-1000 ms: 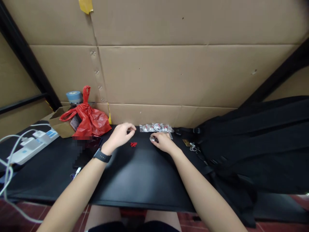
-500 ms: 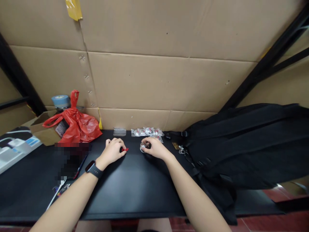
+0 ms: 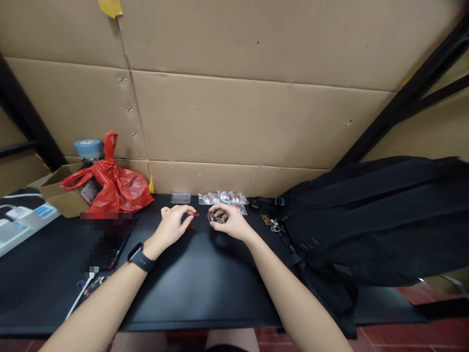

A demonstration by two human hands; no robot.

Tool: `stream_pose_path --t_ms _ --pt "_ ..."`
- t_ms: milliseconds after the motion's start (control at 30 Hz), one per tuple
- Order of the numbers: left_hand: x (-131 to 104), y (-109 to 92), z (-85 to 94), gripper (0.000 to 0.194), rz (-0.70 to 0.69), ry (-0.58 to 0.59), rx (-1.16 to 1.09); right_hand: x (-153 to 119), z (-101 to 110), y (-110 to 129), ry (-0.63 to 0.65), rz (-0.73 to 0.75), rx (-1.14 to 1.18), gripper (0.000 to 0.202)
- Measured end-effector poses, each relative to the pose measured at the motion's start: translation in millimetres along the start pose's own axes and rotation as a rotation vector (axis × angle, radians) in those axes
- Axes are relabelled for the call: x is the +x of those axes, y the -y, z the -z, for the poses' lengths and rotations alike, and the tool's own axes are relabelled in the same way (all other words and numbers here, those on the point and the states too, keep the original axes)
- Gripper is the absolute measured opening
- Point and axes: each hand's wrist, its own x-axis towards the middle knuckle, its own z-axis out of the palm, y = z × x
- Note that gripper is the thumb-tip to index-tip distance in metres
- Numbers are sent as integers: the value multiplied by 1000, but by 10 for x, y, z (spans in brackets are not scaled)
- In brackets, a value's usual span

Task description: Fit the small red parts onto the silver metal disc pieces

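Observation:
My left hand (image 3: 173,223), with a dark watch (image 3: 141,256) at the wrist, pinches a thin red cord (image 3: 196,214) between thumb and fingertips. Part of the cord hangs below the fingers, just over the black table top (image 3: 198,283). Facing it, my right hand (image 3: 234,222) grips a small round shiny disc (image 3: 211,217) by its edge. The fingers cover much of the disc, so its exact kind is unclear. A narrow gap separates the cord from the disc. Behind my right hand lie several silver round pieces in clear packets (image 3: 226,197).
Clear plastic sleeves (image 3: 181,197) lie by the cardboard wall (image 3: 220,117). On the left are a red plastic bag (image 3: 124,188), a cardboard box (image 3: 62,195) and a white power strip (image 3: 29,225). A black backpack (image 3: 373,220) fills the right, with metal rings (image 3: 276,228) beside it.
Both hands have lifted slightly off the table. The red cord has come up with my left hand and shows more length; the disc in my right hand is turned more edge-on.

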Motion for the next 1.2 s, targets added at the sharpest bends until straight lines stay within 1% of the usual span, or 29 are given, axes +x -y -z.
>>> stream_pose_path --t_ms 133,233,300,400,533,700,900,1000,1067,1133,1200 --pt "-12 -75 23 16 -12 -67 -8 4 -87 41 -46 -3 199 35" --pt "-21 -137 56 13 11 -108 -28 -1 -147 61 -65 11 319 38" --pt "-30 -193 77 13 27 -113 -55 -14 -185 79 -73 24 379 40" --pt "-51 -279 81 13 30 -87 -91 -46 -240 123 -71 52 438 40" --pt "-80 -340 44 12 29 -107 -96 -86 -306 219 -91 96 424 39" --pt "-92 -335 15 12 33 -138 -121 -103 -353 326 -134 137 381 35" --pt "-98 -338 -9 12 54 -148 -122 -99 -370 337 -155 156 352 34" --pt "-106 -333 -26 12 24 -185 -89 -96 -382 317 -185 121 340 35" --pt "-113 -324 -31 12 11 -219 -66 -90 -391 295 -184 67 392 35" --pt "-120 -317 -33 12 6 -263 -37 -81 -397 266 -148 14 455 30" --pt "-125 -316 -33 13 -8 -302 -8 -70 -394 238 -111 0 464 22"
